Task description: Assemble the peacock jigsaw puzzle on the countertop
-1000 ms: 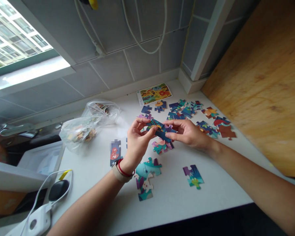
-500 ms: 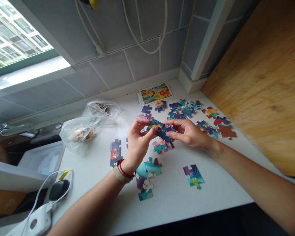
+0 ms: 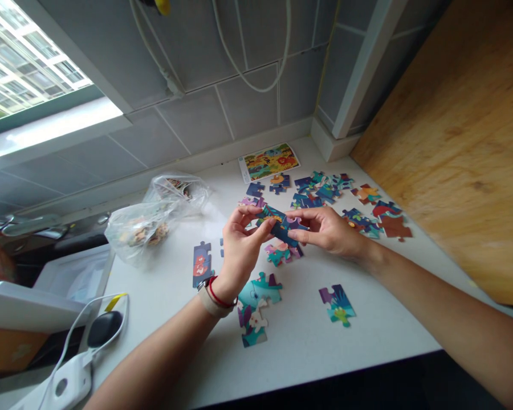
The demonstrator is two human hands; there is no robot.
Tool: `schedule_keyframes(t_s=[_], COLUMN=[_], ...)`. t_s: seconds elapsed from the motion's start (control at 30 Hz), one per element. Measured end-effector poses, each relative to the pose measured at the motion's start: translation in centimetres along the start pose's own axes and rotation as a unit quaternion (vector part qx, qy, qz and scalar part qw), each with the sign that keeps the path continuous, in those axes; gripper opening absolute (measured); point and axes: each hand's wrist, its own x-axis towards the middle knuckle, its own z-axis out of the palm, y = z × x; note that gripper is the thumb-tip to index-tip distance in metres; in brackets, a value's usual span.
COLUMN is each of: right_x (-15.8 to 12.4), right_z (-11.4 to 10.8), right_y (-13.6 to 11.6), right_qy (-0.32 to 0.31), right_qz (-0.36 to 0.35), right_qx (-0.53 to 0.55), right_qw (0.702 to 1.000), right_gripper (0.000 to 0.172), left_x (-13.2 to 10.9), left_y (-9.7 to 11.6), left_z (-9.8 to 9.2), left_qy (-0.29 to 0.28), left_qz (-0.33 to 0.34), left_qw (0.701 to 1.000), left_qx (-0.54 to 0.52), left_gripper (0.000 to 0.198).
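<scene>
White desk [image 3: 294,356], viewed from above, forearms entering from both lower corners. Left hand [image 3: 241,253], red cord and pale strap at the wrist: thumb and fingers pinched on the near-left end of a joined strip of jigsaw pieces [image 3: 282,225]. Right hand [image 3: 331,232]: fingertips closed on the strip's other end. Both grips nearly shut, firmly on the strip, holding it off the desk between the hands, toward the desk's middle. Long axis runs upper left to lower right; blue face up, orange patch at the upper-left end. Just below the hands, a pink-and-teal cluster [image 3: 280,253]. Toward the near edge, a teal-and-purple cluster [image 3: 253,310] and a lone piece [image 3: 337,304]. Left of the hands, a dark blue strip [image 3: 202,263]. Further pieces [image 3: 325,191] scattered toward the back right corner. Two clear plastic bags [image 3: 141,230] holding pieces, back left. Picture card [image 3: 269,162] by the back edge. Beyond: plywood board [image 3: 448,148] along the right edge, grey tiled wall [image 3: 196,122], bright window [image 3: 25,62] upper left.
</scene>
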Motion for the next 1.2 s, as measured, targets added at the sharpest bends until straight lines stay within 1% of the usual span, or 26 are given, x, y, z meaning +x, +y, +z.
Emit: schedule_keyframes(t_s=[0.33, 0.57, 0.73, 0.77, 0.87, 0.93, 1.0, 1.07, 1.1, 1.2], right_x=[0.0, 0.0, 0.0, -0.1, -0.3, -0.3, -0.3, -0.1, 0.0, 0.2], right_z=[0.2, 0.0, 0.0, 0.0, 0.1, 0.1, 0.2, 0.1, 0.0, -0.2], right_y=[-0.4, -0.2, -0.5, -0.5, -0.8, -1.0, -1.3, -1.4, -1.4, -1.5], right_qy=[0.01, 0.015, -0.002, -0.005, -0.003, -0.001, 0.019, 0.059, 0.085, 0.146], right_qz=[0.005, 0.006, 0.033, 0.035, 0.023, 0.016, 0.016, 0.026, 0.031, 0.044], right_qx=[0.017, 0.008, 0.021, 0.022, 0.012, 0.002, 0.011, 0.052, 0.08, 0.16], right_qw=[1.0, 1.0, 0.999, 0.999, 1.0, 1.0, 1.0, 0.997, 0.993, 0.975], right_gripper=[0.044, 0.043, 0.036, 0.037, 0.049, 0.048, 0.038, 0.03, 0.03, 0.039], left_x=[-0.1, 0.0, 0.2, 0.3, 0.6, 0.6, 0.7, 0.6, 0.6, 0.6], left_y=[0.2, 0.1, 0.1, 0.1, 0.2, 0.2, 0.2, 0.2, 0.2, 0.2], left_z=[0.0, 0.0, -0.2, -0.3, -0.5, -0.6, -0.7, -0.7, -0.7, -0.6], left_qy=[-0.002, -0.009, -0.018, -0.017, -0.004, 0.0, -0.001, -0.005, -0.009, -0.026], left_qz=[-0.004, -0.014, -0.007, -0.002, 0.01, 0.008, 0.003, -0.001, -0.005, -0.027], left_qw=[1.0, 1.0, 1.0, 1.0, 1.0, 1.0, 1.0, 1.0, 1.0, 0.999], left_qx=[0.016, -0.001, 0.002, 0.004, 0.004, -0.002, -0.008, -0.006, -0.004, -0.006], left_gripper=[0.05, 0.048, 0.044, 0.043, 0.043, 0.048, 0.052, 0.053, 0.052, 0.048])
